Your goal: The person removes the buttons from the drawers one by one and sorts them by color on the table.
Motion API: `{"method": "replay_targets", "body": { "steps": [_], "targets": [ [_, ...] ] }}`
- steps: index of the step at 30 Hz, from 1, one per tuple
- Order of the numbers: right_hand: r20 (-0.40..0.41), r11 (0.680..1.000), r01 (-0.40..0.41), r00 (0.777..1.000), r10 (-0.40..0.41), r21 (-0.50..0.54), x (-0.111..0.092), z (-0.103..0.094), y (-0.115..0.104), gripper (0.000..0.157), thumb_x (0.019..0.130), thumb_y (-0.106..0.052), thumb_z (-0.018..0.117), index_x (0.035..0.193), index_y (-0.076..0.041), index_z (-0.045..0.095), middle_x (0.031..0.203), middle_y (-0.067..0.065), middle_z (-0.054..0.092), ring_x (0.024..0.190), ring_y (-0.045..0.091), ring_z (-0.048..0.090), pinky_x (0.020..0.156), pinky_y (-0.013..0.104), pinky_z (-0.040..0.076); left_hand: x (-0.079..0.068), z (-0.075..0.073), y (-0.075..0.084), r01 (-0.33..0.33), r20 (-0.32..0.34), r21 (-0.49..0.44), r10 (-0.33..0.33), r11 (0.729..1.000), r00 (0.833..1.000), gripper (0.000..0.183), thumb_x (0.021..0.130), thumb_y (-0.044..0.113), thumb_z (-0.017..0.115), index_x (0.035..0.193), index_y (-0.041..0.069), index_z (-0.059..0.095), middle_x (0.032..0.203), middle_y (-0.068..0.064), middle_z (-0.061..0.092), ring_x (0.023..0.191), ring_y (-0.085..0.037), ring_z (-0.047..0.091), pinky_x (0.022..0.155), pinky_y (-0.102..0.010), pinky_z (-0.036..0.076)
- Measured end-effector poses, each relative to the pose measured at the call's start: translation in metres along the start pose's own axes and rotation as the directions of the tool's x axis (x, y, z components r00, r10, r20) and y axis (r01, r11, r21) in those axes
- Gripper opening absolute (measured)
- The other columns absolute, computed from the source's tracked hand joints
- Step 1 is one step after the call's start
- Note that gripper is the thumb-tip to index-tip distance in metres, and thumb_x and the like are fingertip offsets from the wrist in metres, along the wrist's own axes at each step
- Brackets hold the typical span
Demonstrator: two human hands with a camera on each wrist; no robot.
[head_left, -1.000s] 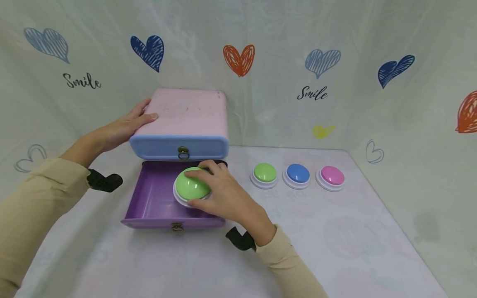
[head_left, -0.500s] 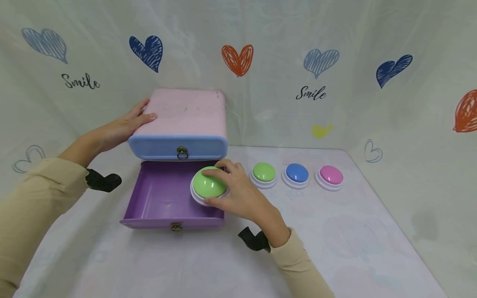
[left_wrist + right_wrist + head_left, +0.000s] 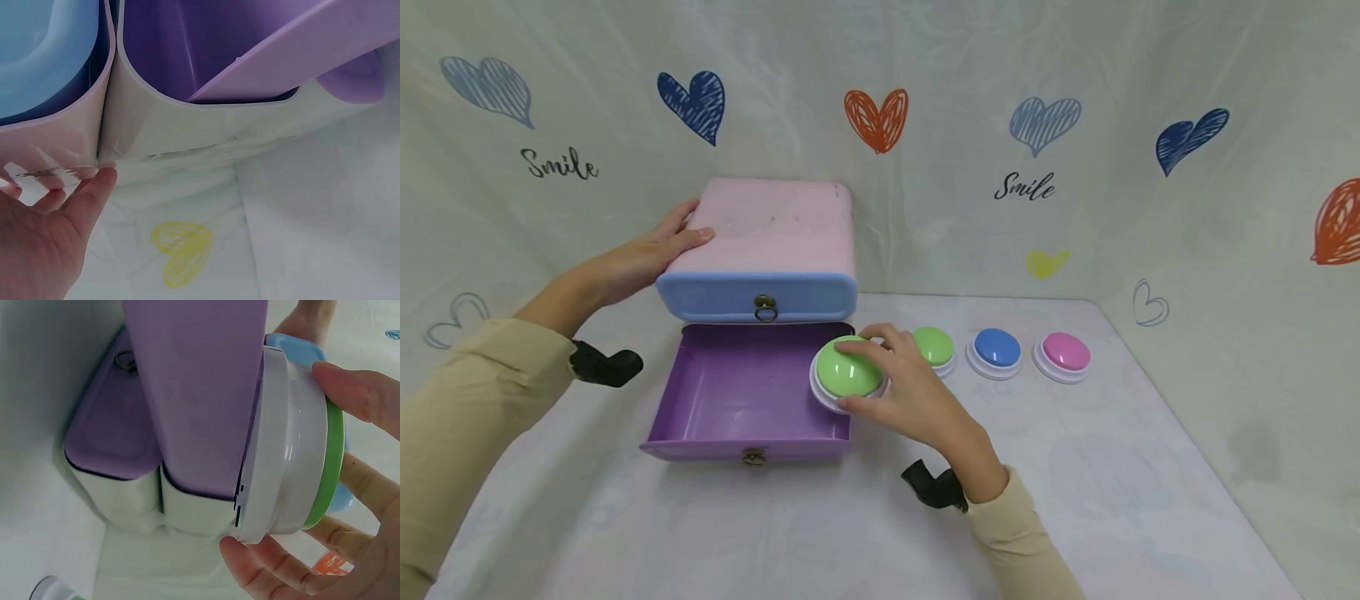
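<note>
My right hand [image 3: 917, 400] pinches a large green dome button with a white base [image 3: 850, 367], thumb at its near side and fingers at its far side. It is held above the right edge of a pulled-out purple drawer [image 3: 745, 448]. In the right wrist view the white base [image 3: 275, 444] is seen side-on, close to the drawer's side wall [image 3: 200, 394]. With fairly straight fingers, my left hand [image 3: 651, 258] rests against the left side of the pink drawer box [image 3: 775, 217], its thumb on the top edge. A blue drawer front [image 3: 756, 297] is closed in that box.
To the right stand a smaller green button [image 3: 934, 346], partly behind my right hand, a blue button [image 3: 997, 347] and a pink button [image 3: 1067, 352]. Below the pulled-out drawer, the right wrist view shows another closed purple drawer [image 3: 115, 419]. A heart-printed curtain [image 3: 925, 217] hangs behind.
My right hand has carried the large green button rightward, from over the drawer's middle to its right edge. It now partly covers the smaller green button. My left hand stays on the pink box.
</note>
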State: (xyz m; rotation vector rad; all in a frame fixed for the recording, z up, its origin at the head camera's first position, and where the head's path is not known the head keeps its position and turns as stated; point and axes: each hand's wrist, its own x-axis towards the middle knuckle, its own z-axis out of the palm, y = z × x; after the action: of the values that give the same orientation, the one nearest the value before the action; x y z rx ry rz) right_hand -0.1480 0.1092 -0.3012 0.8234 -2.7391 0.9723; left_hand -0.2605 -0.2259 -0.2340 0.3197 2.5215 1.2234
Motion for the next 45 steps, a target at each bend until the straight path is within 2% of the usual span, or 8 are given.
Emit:
{"method": "replay_targets", "body": {
  "steps": [13, 22, 33, 38, 45],
  "targets": [
    [-0.056, 0.998, -0.047, 0.997, 0.048, 0.031, -0.015, -0.011, 0.017, 0.054, 0.073, -0.029, 0.078, 0.124, -0.026, 0.059, 0.128, 0.002, 0.046, 0.121, 0.022, 0.043, 0.092, 0.038, 0.046, 0.0, 0.0, 0.001, 0.007, -0.003, -0.001, -0.007, 1.0, 1.0, 0.078, 0.094, 0.058, 0.03, 0.143, 0.034, -0.026, 0.151, 0.0, -0.031, 0.139, -0.036, -0.023, 0.104, -0.071, 0.0],
    [-0.084, 0.999, -0.041, 0.996, 0.043, 0.023, -0.024, -0.019, 0.029, 0.054, 0.073, -0.027, 0.079, 0.123, -0.022, 0.06, 0.124, 0.001, 0.049, 0.115, 0.022, 0.047, 0.09, 0.039, 0.047, 0.0, 0.0, 0.002, 0.01, -0.004, -0.002, -0.01, 1.0, 1.0, 0.078, 0.094, 0.057, 0.029, 0.143, 0.033, -0.026, 0.151, -0.001, -0.031, 0.139, -0.038, -0.023, 0.104, -0.071, 0.0],
    [-0.055, 0.996, -0.089, 0.995, 0.088, -0.031, -0.037, -0.014, 0.055, 0.054, 0.072, -0.025, 0.078, 0.123, -0.017, 0.06, 0.119, 0.005, 0.051, 0.112, 0.024, 0.05, 0.093, 0.044, 0.046, 0.0, 0.0, 0.002, 0.006, -0.006, 0.0, -0.006, 1.0, 1.0, 0.078, 0.094, 0.057, 0.03, 0.143, 0.033, -0.026, 0.152, -0.001, -0.03, 0.139, -0.038, -0.022, 0.104, -0.071, 0.0],
    [-0.047, 0.989, -0.136, 0.99, 0.133, -0.052, -0.041, -0.011, 0.065, 0.055, 0.071, -0.022, 0.079, 0.122, -0.016, 0.06, 0.12, 0.008, 0.052, 0.111, 0.026, 0.051, 0.093, 0.046, 0.046, 0.0, 0.0, 0.001, 0.009, -0.01, 0.003, -0.008, 1.0, 1.0, 0.079, 0.093, 0.058, 0.03, 0.143, 0.033, -0.027, 0.151, -0.001, -0.031, 0.139, -0.037, -0.023, 0.104, -0.071, -0.001],
    [0.007, 0.976, -0.203, 0.979, 0.205, -0.082, -0.042, -0.009, 0.077, 0.052, 0.072, -0.018, 0.077, 0.121, -0.01, 0.06, 0.12, 0.014, 0.052, 0.112, 0.03, 0.053, 0.096, 0.048, 0.044, 0.001, -0.001, 0.001, 0.01, -0.014, 0.007, -0.009, 1.0, 1.0, 0.079, 0.094, 0.058, 0.03, 0.143, 0.032, -0.027, 0.151, -0.001, -0.031, 0.139, -0.037, -0.023, 0.103, -0.072, 0.0]
  ]
}}
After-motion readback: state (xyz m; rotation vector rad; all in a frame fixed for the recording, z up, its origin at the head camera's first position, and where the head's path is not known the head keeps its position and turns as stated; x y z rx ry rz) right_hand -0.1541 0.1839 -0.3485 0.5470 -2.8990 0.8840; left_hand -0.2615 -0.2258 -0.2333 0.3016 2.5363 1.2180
